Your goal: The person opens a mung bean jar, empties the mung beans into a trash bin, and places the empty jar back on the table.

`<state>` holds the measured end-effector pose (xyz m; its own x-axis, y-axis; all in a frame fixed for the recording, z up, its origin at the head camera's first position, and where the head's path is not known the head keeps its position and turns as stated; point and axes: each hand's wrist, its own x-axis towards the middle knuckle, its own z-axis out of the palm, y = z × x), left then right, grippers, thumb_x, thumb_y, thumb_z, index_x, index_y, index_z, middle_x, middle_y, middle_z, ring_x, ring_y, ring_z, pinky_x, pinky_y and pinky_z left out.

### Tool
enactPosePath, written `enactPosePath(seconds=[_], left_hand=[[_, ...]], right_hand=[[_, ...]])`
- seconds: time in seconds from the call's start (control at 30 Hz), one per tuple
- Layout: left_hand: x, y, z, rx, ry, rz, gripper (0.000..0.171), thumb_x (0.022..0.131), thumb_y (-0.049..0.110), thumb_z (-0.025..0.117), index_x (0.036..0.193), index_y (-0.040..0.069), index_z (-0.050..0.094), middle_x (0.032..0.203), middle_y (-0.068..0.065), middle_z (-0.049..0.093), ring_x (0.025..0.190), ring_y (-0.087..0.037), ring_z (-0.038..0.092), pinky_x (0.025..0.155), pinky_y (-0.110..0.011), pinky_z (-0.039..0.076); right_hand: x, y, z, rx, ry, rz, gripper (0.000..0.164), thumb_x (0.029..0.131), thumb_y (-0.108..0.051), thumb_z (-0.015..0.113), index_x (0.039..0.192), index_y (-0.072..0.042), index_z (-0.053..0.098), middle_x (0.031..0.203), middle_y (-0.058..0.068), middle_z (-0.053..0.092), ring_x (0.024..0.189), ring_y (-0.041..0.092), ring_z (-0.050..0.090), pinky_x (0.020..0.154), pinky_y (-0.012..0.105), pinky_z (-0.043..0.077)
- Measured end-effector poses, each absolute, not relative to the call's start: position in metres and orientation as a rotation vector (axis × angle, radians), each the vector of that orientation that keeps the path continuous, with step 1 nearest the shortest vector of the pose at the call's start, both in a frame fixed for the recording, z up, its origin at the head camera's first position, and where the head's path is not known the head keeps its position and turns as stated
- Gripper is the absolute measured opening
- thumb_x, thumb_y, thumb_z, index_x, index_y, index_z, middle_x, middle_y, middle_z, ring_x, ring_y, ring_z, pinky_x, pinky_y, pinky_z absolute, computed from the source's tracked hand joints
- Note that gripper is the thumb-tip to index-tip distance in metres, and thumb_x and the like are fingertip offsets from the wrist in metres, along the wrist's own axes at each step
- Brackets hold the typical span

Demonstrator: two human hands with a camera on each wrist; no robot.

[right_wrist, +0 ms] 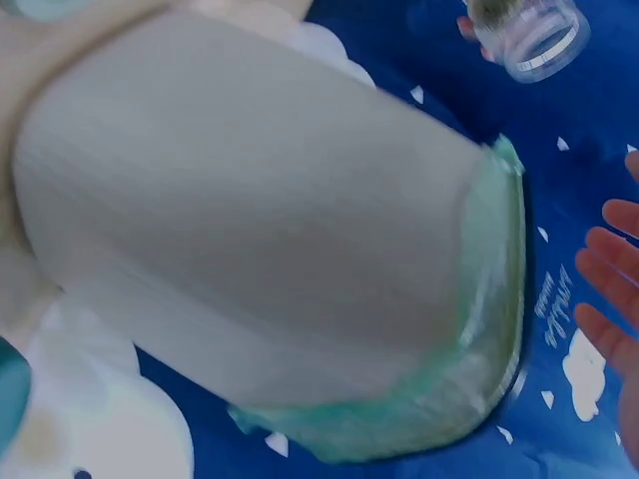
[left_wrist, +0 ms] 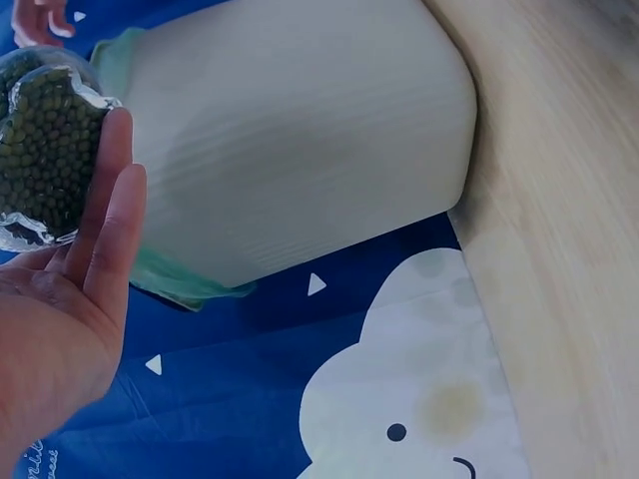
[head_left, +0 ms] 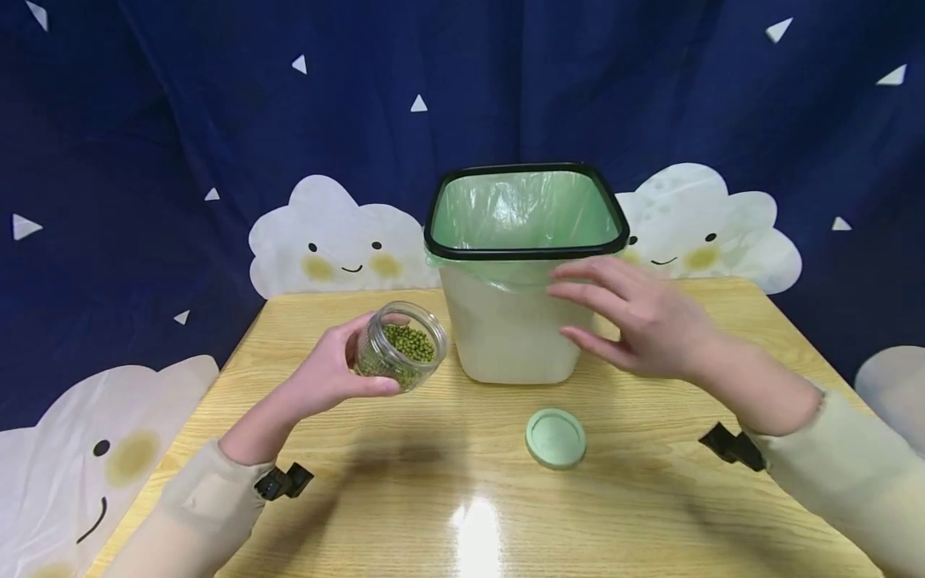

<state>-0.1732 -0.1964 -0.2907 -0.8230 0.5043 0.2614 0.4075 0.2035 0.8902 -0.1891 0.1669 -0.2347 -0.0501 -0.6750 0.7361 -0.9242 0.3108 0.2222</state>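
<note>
A clear jar point(head_left: 401, 347) partly filled with small green beans point(head_left: 410, 343) is gripped in my left hand point(head_left: 334, 365), lidless and tilted so its mouth faces up and toward the right. In the left wrist view the beans point(left_wrist: 45, 150) show through the jar's bottom, the fingers along its side. My right hand point(head_left: 629, 317) is raised in front of the right side of a white bin point(head_left: 513, 321), fingers apart and holding nothing. The bin has a black rim point(head_left: 531, 254) and a green liner bag point(head_left: 499, 210). A pale green lid point(head_left: 556, 438) lies on the table.
The wooden table point(head_left: 361, 514) carries the bin near its back edge, with the lid in front of it. Behind hangs a dark blue curtain point(head_left: 361, 120) printed with clouds and small white triangles.
</note>
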Motion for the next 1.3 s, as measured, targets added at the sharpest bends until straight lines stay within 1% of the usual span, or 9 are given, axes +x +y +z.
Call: enactPosePath(seconds=[0.17,0.4,0.5,0.63,0.73,0.87,1.0,1.2,1.3], left_hand=[[-0.176,-0.197,-0.286,0.906,2.426,1.718,0.064,0.074,0.0,0.079,0.131,-0.005,0.052,0.108,-0.016,0.065,0.094,-0.021,0.064,0.076,-0.031,0.055],[-0.177,-0.194,-0.283,0.892,2.427,1.754,0.064,0.074,-0.001,0.078,0.132,-0.005,0.05,0.112,-0.018,0.063,0.096,-0.021,0.064,0.078,-0.03,0.055],[-0.177,-0.193,-0.281,0.882,2.435,1.767,0.064,0.074,-0.002,0.077,0.132,-0.005,0.051,0.112,-0.019,0.063,0.096,-0.021,0.063,0.077,-0.03,0.055],[-0.178,-0.192,-0.28,0.872,2.444,1.793,0.063,0.073,-0.003,0.077,0.131,-0.005,0.051,0.113,-0.02,0.062,0.095,-0.021,0.063,0.076,-0.03,0.055],[-0.179,-0.192,-0.278,0.871,2.449,1.808,0.063,0.073,-0.003,0.076,0.131,-0.006,0.051,0.113,-0.02,0.062,0.095,-0.02,0.063,0.076,-0.03,0.055],[-0.181,-0.191,-0.275,0.883,2.449,1.818,0.064,0.073,-0.004,0.076,0.131,-0.007,0.05,0.115,-0.019,0.061,0.096,-0.02,0.063,0.076,-0.029,0.055],[-0.184,-0.189,-0.27,0.91,2.445,1.828,0.063,0.073,-0.004,0.076,0.13,-0.008,0.05,0.115,-0.019,0.061,0.096,-0.019,0.063,0.076,-0.029,0.055],[-0.188,-0.188,-0.262,0.927,2.377,1.902,0.061,0.077,-0.003,0.074,0.131,-0.009,0.048,0.115,-0.013,0.061,0.098,-0.019,0.062,0.076,-0.029,0.055],[-0.19,-0.188,-0.256,0.927,2.374,1.925,0.059,0.079,-0.002,0.072,0.132,-0.01,0.047,0.117,-0.01,0.06,0.1,-0.019,0.061,0.078,-0.029,0.055]], right_hand=[[-0.199,0.174,-0.221,1.226,-1.792,0.414,0.044,0.098,-0.039,0.052,0.109,0.001,0.067,0.114,0.019,0.063,0.094,0.036,0.062,0.074,0.048,0.049],[-0.219,0.187,-0.219,1.018,-2.046,0.371,0.061,0.1,-0.055,0.04,0.122,-0.003,0.062,0.128,0.016,0.055,0.107,0.036,0.056,0.075,0.051,0.049],[-0.227,0.191,-0.223,0.975,-2.165,0.389,0.058,0.099,-0.053,0.046,0.126,-0.005,0.06,0.134,0.014,0.051,0.112,0.035,0.053,0.079,0.052,0.047],[-0.235,0.193,-0.23,0.938,-2.271,0.372,0.051,0.095,-0.042,0.059,0.131,-0.005,0.057,0.139,0.014,0.047,0.12,0.036,0.048,0.086,0.054,0.045],[-0.241,0.193,-0.232,0.92,-2.288,0.343,0.053,0.093,-0.042,0.062,0.131,-0.006,0.057,0.14,0.015,0.047,0.123,0.037,0.047,0.09,0.055,0.044],[-0.247,0.191,-0.235,0.904,-2.284,0.319,0.055,0.091,-0.045,0.062,0.129,-0.005,0.059,0.137,0.015,0.049,0.121,0.038,0.049,0.093,0.054,0.043],[-0.252,0.19,-0.24,0.893,-2.262,0.325,0.059,0.092,-0.053,0.057,0.127,-0.006,0.061,0.133,0.014,0.053,0.115,0.037,0.053,0.089,0.053,0.045],[-0.256,0.189,-0.247,0.922,-2.166,0.394,0.073,0.094,-0.068,0.039,0.122,-0.006,0.066,0.126,0.013,0.06,0.109,0.036,0.058,0.086,0.053,0.047],[-0.257,0.187,-0.248,0.924,-2.128,0.409,0.074,0.093,-0.069,0.038,0.12,-0.007,0.067,0.124,0.012,0.062,0.108,0.035,0.059,0.086,0.052,0.048]])
